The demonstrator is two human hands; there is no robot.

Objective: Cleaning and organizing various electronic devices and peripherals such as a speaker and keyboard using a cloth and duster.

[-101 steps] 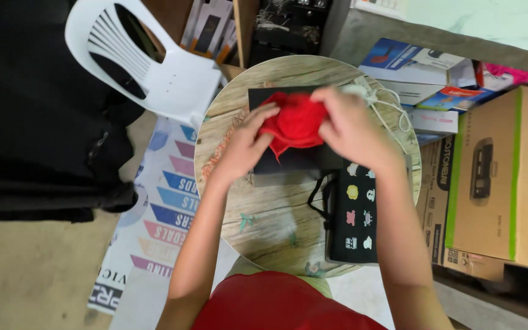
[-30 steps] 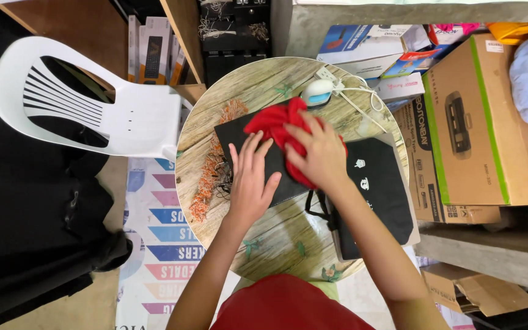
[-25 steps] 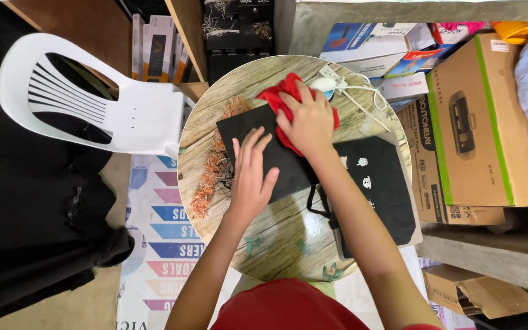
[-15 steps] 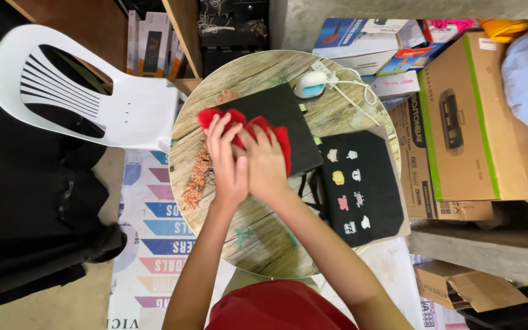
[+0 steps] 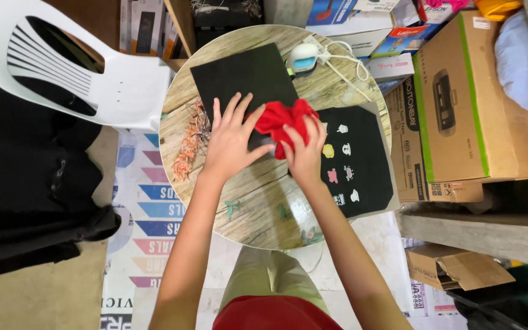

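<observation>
At frame centre on the round desk [image 5: 258, 201], left hand [image 5: 230, 143] lies flat, fingers spread, on black sheet [image 5: 245, 76]; right hand [image 5: 305, 153] grips red cloth [image 5: 279, 119], best wiped with steady pressure.

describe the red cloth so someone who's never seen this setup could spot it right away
Start at the round wooden table beside the white plastic chair. Near its middle, both hands meet: the left hand lies flat, the right hand bunches the red cloth at the near edge of a black rectangular sheet. It is the only bright red, crumpled thing on the table.
</observation>
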